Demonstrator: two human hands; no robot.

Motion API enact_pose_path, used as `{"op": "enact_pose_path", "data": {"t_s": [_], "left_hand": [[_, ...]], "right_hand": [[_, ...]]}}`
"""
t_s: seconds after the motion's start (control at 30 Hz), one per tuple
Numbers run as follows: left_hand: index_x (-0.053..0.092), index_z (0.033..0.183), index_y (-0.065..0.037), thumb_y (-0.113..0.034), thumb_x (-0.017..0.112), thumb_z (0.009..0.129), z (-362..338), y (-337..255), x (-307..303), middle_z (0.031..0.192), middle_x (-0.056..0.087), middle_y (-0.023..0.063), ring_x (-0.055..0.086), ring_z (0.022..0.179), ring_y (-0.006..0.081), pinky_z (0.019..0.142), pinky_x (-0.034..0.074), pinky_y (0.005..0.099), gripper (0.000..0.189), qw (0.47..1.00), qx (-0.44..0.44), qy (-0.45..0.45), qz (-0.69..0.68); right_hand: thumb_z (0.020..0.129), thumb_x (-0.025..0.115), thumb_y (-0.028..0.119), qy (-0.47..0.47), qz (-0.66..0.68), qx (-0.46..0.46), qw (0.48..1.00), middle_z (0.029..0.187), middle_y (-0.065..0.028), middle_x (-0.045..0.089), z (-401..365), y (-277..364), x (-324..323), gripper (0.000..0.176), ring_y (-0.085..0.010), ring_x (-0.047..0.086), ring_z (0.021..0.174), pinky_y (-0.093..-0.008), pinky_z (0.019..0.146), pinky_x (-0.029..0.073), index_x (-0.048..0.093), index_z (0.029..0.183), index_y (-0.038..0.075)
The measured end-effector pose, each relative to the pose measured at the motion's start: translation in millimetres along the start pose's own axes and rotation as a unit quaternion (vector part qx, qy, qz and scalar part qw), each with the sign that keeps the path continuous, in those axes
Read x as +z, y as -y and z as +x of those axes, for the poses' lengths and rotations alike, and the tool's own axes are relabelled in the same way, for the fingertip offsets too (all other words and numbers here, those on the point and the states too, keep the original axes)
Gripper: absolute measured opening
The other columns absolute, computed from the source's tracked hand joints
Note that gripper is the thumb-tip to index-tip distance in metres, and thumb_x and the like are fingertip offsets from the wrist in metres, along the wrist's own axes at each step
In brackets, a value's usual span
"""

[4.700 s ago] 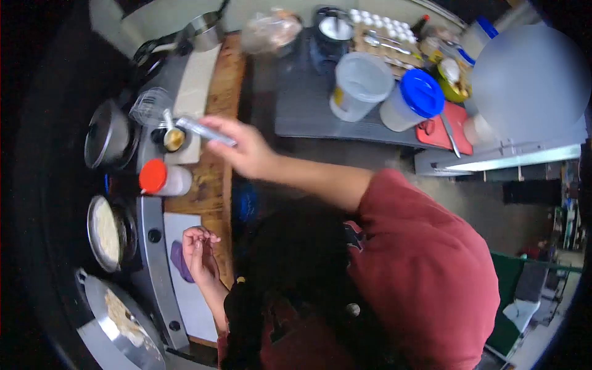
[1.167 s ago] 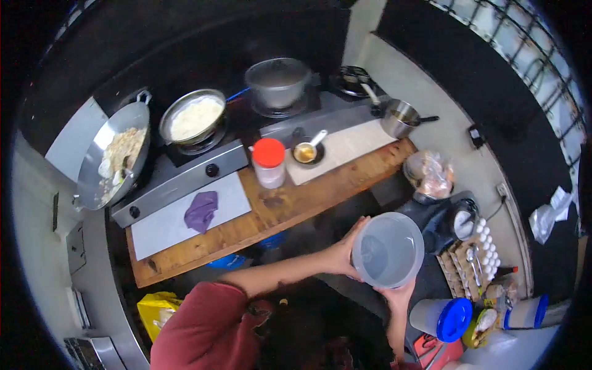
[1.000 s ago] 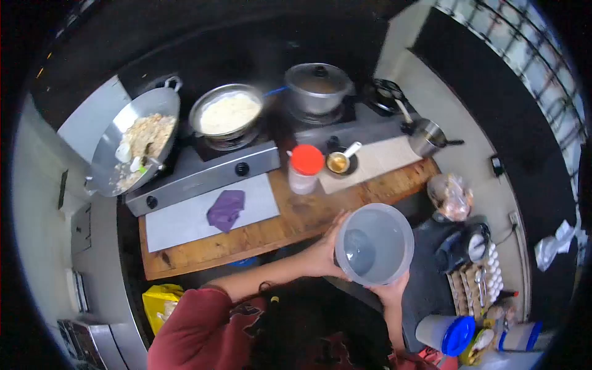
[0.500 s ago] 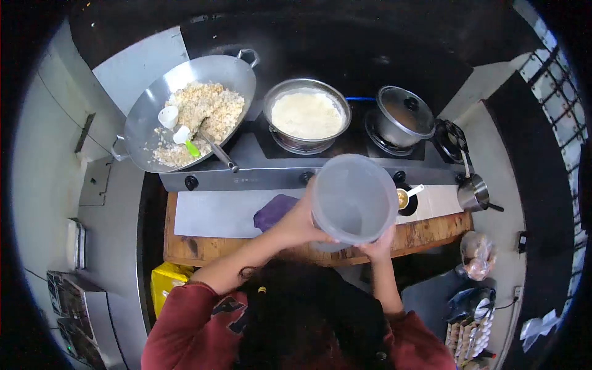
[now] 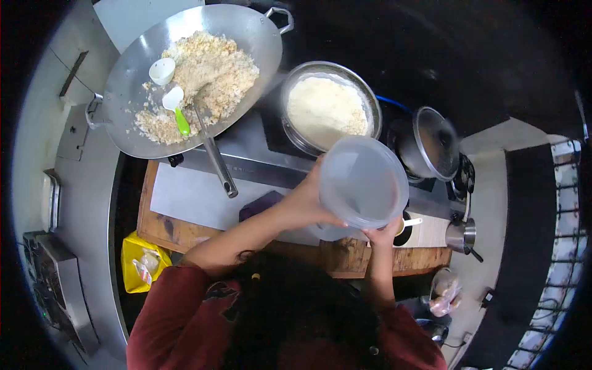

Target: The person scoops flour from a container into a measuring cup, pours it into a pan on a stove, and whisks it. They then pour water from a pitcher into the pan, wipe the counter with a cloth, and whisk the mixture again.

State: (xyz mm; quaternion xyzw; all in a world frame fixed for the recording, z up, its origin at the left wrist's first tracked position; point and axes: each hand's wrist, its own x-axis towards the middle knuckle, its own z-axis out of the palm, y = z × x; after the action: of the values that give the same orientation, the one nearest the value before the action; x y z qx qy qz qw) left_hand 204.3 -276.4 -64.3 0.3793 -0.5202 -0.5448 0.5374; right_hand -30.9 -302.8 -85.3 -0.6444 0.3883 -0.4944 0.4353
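Holding a translucent plastic container [image 5: 362, 182] between them, both hands are occupied. The left hand [image 5: 308, 202] grasps its left wall; the right hand [image 5: 383, 232] grips it from below at the near side. The container is raised and tilted, its mouth turned toward the camera, above the right half of the wooden desk [image 5: 163, 229] near the far edge. Just beyond it stands a pan [image 5: 296, 139] of white contents. A wok [image 5: 126, 80] of fried rice sits beyond the far left corner. A purple cloth [image 5: 256, 206] lies on a white sheet [image 5: 185, 194] beside the left forearm.
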Motion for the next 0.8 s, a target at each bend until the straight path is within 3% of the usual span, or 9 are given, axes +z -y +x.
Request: {"op": "enact_pose_path", "data": {"t_s": [0.3,0.37,0.7,0.77,0.8], "left_hand": [[0.012,0.150,-0.003,-0.028,0.092,0.054,16.6,17.5,-9.7,0.150,0.020,0.0181,0.019,0.141,0.0309,0.116,0.017,0.0425,0.128,0.999,-0.044,0.002,-0.001],[0.017,0.146,0.000,-0.024,0.093,0.050,20.7,22.4,-10.6,0.142,0.030,0.0187,0.025,0.138,0.0315,0.115,0.020,0.0418,0.125,0.999,-0.010,-0.018,0.034],[0.017,0.145,0.000,-0.024,0.093,0.049,27.1,30.3,-10.0,0.142,0.031,0.0182,0.029,0.136,0.0309,0.114,0.024,0.0410,0.125,0.997,-0.060,-0.038,-0.029],[0.018,0.145,0.000,-0.022,0.093,0.048,28.9,26.5,-10.9,0.141,0.033,0.0181,0.030,0.135,0.0304,0.113,0.026,0.0406,0.125,0.997,-0.066,-0.032,-0.033],[0.018,0.145,0.000,-0.022,0.093,0.048,28.7,28.6,-9.9,0.141,0.033,0.0181,0.030,0.135,0.0304,0.113,0.026,0.0406,0.125,0.997,-0.068,-0.033,-0.036]], "right_hand": [[0.054,0.089,0.031,0.048,-0.039,0.069,0.996,0.132,-0.0163,0.049,29.2,6.4,-2.8,0.107,-0.0248,0.052,0.119,-0.0386,0.100,0.043,0.034,0.138,-0.006],[0.053,0.089,0.028,0.041,-0.021,0.059,0.997,0.131,-0.0165,0.050,34.2,4.6,-1.7,0.106,-0.0249,0.052,0.119,-0.0382,0.100,0.043,0.035,0.137,-0.007],[0.052,0.087,0.027,0.062,-0.076,0.042,0.994,0.121,-0.0152,0.056,51.4,5.4,-4.9,0.095,-0.0246,0.057,0.110,-0.0355,0.097,0.043,0.044,0.129,-0.007],[0.055,0.086,0.039,0.082,-0.102,0.076,0.988,0.137,-0.0188,0.047,53.8,10.2,-3.9,0.107,-0.0288,0.048,0.127,-0.0410,0.108,0.035,0.038,0.139,-0.007],[0.055,0.086,0.039,0.084,-0.104,0.079,0.988,0.137,-0.0188,0.047,54.1,10.7,-4.1,0.107,-0.0288,0.048,0.127,-0.0410,0.108,0.035,0.038,0.139,-0.007]]}}
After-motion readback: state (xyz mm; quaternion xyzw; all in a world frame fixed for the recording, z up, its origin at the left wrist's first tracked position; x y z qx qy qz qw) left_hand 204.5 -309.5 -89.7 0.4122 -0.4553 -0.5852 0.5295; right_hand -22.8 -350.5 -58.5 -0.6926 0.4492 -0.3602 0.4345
